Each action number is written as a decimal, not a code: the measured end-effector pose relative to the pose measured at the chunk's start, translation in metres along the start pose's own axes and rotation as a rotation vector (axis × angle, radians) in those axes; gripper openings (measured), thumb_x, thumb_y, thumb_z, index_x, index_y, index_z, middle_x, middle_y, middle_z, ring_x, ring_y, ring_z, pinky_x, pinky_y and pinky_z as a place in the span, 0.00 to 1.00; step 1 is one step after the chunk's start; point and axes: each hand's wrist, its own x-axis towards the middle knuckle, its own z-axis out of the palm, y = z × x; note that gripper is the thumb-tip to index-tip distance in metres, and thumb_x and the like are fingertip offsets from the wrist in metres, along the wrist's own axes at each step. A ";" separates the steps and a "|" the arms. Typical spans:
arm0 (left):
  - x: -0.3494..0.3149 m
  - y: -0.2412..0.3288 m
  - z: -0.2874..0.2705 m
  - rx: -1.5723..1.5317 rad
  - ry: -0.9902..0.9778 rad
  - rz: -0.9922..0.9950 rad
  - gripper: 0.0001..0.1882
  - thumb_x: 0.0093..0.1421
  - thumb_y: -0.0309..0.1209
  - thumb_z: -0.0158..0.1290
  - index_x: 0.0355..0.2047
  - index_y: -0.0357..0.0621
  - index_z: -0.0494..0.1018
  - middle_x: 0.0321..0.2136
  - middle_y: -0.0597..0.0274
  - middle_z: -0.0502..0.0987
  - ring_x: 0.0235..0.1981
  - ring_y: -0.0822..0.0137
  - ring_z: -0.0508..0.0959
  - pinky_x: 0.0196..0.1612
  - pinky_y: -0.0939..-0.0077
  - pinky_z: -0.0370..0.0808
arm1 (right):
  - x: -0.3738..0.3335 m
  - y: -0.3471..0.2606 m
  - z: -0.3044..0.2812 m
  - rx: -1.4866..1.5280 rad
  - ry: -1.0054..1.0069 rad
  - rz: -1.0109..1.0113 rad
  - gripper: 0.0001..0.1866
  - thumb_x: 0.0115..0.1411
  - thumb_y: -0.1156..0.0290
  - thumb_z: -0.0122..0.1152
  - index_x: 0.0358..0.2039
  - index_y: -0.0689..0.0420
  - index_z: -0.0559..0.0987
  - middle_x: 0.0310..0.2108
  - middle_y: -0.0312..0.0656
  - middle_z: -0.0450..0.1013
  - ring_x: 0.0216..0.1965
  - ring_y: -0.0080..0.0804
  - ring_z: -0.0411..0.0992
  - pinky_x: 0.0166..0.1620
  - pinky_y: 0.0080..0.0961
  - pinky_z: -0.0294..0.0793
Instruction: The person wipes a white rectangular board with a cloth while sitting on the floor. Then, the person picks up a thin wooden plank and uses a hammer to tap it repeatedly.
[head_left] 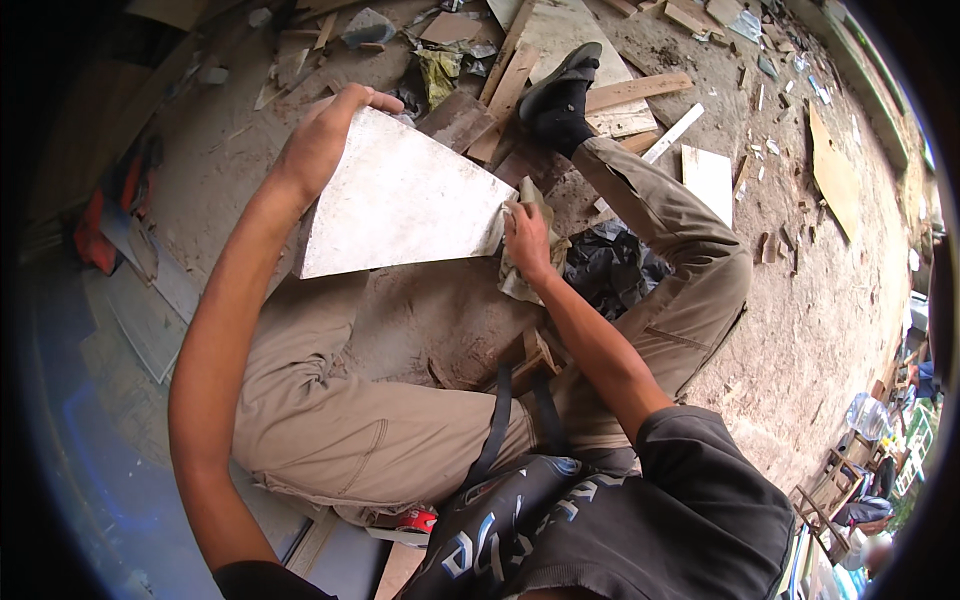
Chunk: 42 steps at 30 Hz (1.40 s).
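Observation:
A white, scuffed board (400,195) with a thick edge is held up above my lap, tapering toward its right end. My left hand (318,145) is closed over its far left corner, the fingers partly hidden behind it. At the narrow right end, my right hand (527,238) grips a crumpled greenish-beige rag (522,283) and presses it against the board's edge. Grey smudges mark the white face near the rag. Just right of the rag lies a crumpled black plastic bag (612,262).
Wooden planks (640,90) and offcuts lie on the dirt floor around my outstretched foot. A white panel piece (708,183) and a tan board (833,172) rest to the right. Grey sheets (140,310) are at the left, near an orange-red item (95,235).

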 end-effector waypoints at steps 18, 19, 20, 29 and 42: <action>0.004 -0.010 -0.011 0.031 0.026 0.018 0.29 0.65 0.47 0.36 0.49 0.32 0.71 0.39 0.50 0.79 0.39 0.65 0.80 0.46 0.74 0.75 | -0.025 0.005 0.024 0.698 -0.301 0.593 0.28 0.59 0.76 0.55 0.62 0.48 0.69 0.41 0.38 0.68 0.33 0.22 0.63 0.37 0.21 0.67; 0.005 -0.011 -0.012 0.060 0.021 0.051 0.29 0.65 0.47 0.36 0.49 0.32 0.71 0.39 0.50 0.79 0.40 0.65 0.80 0.46 0.74 0.75 | -0.023 0.009 0.020 0.807 -0.341 0.655 0.28 0.60 0.75 0.55 0.62 0.48 0.69 0.42 0.37 0.68 0.33 0.21 0.63 0.36 0.20 0.67; 0.005 -0.013 -0.013 0.088 0.017 0.085 0.29 0.65 0.46 0.36 0.49 0.32 0.71 0.39 0.50 0.79 0.40 0.65 0.80 0.46 0.74 0.75 | -0.021 0.012 0.019 0.867 -0.292 0.662 0.23 0.60 0.72 0.54 0.58 0.53 0.73 0.40 0.36 0.70 0.32 0.20 0.65 0.35 0.19 0.68; 0.003 0.001 -0.001 -0.006 0.015 0.010 0.28 0.66 0.46 0.35 0.49 0.33 0.72 0.39 0.52 0.80 0.39 0.67 0.79 0.45 0.76 0.74 | 0.010 0.004 0.013 0.952 -0.205 1.060 0.12 0.61 0.67 0.58 0.40 0.62 0.77 0.26 0.34 0.70 0.27 0.23 0.68 0.29 0.24 0.68; -0.003 0.002 -0.001 0.025 0.013 0.017 0.27 0.66 0.45 0.34 0.48 0.35 0.73 0.38 0.52 0.79 0.39 0.66 0.79 0.45 0.75 0.74 | 0.059 -0.010 -0.010 1.471 -0.042 0.962 0.14 0.65 0.63 0.47 0.36 0.59 0.78 0.29 0.37 0.73 0.33 0.30 0.70 0.39 0.30 0.69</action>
